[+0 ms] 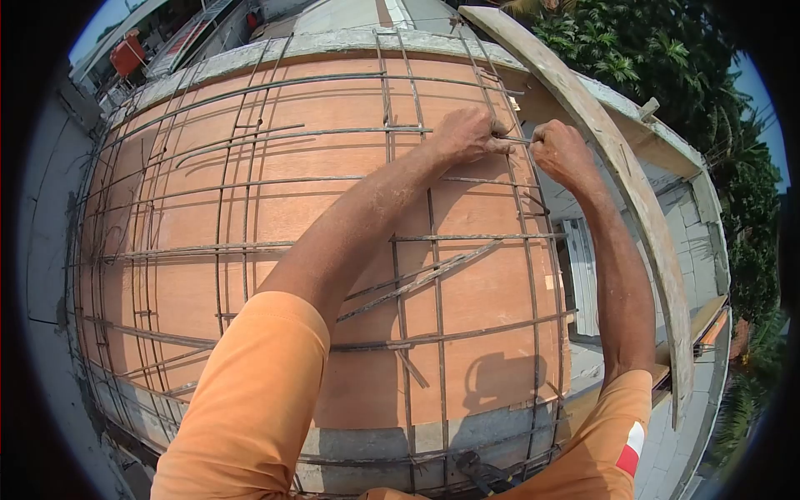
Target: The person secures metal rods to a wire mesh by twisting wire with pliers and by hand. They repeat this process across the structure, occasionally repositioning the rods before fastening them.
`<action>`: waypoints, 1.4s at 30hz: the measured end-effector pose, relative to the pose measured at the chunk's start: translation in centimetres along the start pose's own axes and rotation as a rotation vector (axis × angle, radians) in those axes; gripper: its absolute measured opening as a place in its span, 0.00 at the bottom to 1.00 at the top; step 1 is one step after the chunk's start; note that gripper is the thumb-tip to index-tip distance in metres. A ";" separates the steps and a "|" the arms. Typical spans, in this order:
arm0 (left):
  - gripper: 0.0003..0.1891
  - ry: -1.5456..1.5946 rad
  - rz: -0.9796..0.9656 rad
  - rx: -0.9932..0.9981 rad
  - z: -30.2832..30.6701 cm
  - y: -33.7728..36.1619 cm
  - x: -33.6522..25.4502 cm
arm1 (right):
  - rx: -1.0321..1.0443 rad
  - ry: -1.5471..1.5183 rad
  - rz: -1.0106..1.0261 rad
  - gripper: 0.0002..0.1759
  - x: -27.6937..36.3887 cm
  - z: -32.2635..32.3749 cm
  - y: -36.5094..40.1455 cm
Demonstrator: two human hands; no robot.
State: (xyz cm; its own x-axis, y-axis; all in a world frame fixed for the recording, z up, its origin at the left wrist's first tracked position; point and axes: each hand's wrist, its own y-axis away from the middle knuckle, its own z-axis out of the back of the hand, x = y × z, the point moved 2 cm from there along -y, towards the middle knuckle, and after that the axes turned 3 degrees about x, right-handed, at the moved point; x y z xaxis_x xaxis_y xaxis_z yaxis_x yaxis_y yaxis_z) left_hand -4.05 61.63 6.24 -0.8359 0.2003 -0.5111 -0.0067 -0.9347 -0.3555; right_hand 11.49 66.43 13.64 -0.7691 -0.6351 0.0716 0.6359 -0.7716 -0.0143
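A grid of steel rebar (439, 283) is laid over orange-brown plywood sheets (358, 392). At the grid's upper right, my left hand (473, 136) is closed around a crosswise rebar, thumb and fingers curled. Just right of it, my right hand (562, 152) makes a fist at that bar's end, beside the plywood's edge. A short stretch of the bar shows between the two hands. Whether either hand also has tie wire in it is too small to tell. Loose short rebar pieces (425, 279) lie slanted across the grid below my left forearm.
A long wooden plank (621, 158) leans along the right side, next to an opening with block walls (679, 225) below. Pincers (475, 471) lie at the bottom near my body. A concrete edge (333, 43) borders the far side; trees (617, 50) stand beyond.
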 end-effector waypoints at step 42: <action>0.13 0.020 0.033 -0.080 -0.9 -0.5 0.4 | -0.289 0.141 0.351 0.11 -2.6 -1.3 -5.8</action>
State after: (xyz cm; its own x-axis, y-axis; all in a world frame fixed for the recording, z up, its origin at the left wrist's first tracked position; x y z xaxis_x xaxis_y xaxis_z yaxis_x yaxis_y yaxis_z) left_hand -3.89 62.42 5.46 -0.8240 0.1762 -0.5385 0.0652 -0.9146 -0.3991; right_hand 9.73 72.50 12.19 -0.5246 -0.8424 -0.1229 0.8304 -0.4746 -0.2919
